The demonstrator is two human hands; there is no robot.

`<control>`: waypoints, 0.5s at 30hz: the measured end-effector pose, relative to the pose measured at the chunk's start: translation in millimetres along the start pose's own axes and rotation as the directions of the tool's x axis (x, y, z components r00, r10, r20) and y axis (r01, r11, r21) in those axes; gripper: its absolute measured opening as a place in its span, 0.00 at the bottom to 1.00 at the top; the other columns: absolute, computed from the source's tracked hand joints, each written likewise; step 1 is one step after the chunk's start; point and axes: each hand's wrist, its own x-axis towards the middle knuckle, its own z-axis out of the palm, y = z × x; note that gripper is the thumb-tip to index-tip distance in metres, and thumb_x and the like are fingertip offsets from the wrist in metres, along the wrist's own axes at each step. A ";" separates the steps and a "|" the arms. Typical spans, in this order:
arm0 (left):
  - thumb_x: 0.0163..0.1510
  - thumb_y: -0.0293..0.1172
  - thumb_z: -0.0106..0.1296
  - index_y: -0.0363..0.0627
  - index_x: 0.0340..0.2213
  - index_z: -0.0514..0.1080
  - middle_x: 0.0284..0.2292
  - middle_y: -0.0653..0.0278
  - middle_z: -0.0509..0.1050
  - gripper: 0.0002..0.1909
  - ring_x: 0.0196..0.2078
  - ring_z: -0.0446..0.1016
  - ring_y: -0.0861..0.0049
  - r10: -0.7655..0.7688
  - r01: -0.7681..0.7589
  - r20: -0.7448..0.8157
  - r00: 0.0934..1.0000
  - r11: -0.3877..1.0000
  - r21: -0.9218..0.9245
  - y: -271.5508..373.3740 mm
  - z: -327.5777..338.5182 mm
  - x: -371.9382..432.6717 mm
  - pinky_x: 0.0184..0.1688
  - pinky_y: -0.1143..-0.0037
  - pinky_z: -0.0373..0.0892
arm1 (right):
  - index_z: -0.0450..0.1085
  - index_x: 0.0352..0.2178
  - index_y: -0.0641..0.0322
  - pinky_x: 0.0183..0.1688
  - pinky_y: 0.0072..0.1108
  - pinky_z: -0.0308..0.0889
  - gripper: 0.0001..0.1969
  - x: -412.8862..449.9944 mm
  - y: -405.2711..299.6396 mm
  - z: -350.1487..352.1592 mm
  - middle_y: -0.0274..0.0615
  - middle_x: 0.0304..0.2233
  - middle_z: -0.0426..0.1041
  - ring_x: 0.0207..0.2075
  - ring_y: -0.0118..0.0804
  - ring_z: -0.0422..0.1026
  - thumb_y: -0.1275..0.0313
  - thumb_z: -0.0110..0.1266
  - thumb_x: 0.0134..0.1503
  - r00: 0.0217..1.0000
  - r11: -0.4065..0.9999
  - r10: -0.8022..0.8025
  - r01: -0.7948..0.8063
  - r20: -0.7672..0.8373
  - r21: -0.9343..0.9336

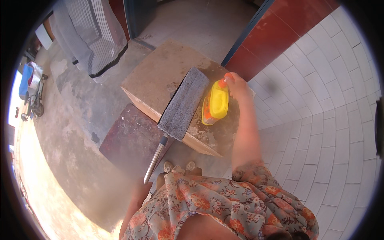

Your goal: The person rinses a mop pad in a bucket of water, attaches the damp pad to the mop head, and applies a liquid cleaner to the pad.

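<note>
My left hand is wrapped around the metal handle of a flat mop. The mop's grey microfibre pad faces up above a block-like step, its lower end sticking out past the front edge. Just right of the pad is a yellow plastic bottle with an orange label, a moulded grip and an orange top. My right hand grips that orange top from the right. Whether the bottle rests on the step or hangs slightly above it, I cannot tell.
A dark red board or mat lies on the concrete floor before the step. Behind is a doorway with a blue frame. White wall tiles rise close on my right. A sheer curtain hangs left; a wheeled scooter stands farther off.
</note>
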 end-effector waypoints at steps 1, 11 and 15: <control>0.42 0.39 0.50 0.35 0.32 0.67 0.28 0.48 0.70 0.19 0.32 0.69 0.59 0.003 -0.003 -0.004 1.000 1.000 0.019 -4.3 -3.0 1.5 0.34 0.66 0.64 | 0.62 0.43 0.54 0.41 0.31 0.62 0.20 -0.7 -2.4 -0.5 0.47 0.37 0.70 0.38 0.45 0.68 0.57 0.41 0.52 1.000 1.000 -0.002 0.002 0.000 -0.001; 0.42 0.38 0.50 0.35 0.33 0.66 0.29 0.49 0.69 0.19 0.32 0.69 0.62 -0.009 0.013 0.073 0.997 0.998 -0.055 -15.7 -36.6 14.7 0.34 0.67 0.63 | 0.61 0.31 0.57 0.30 0.32 0.64 0.13 -0.3 -39.6 30.2 0.45 0.27 0.70 0.28 0.46 0.70 0.58 0.43 0.52 0.972 0.987 -0.079 0.045 -0.220 -0.153; 0.40 0.35 0.54 0.34 0.27 0.67 0.21 0.59 0.67 0.16 0.25 0.66 0.73 0.085 -0.086 -0.009 0.996 0.990 -0.109 -42.1 -38.3 31.5 0.27 0.71 0.61 | 0.59 0.31 0.56 0.30 0.34 0.64 0.11 -1.7 -42.9 51.9 0.45 0.24 0.70 0.29 0.48 0.70 0.62 0.45 0.50 0.939 0.976 -0.172 0.121 -0.296 -0.183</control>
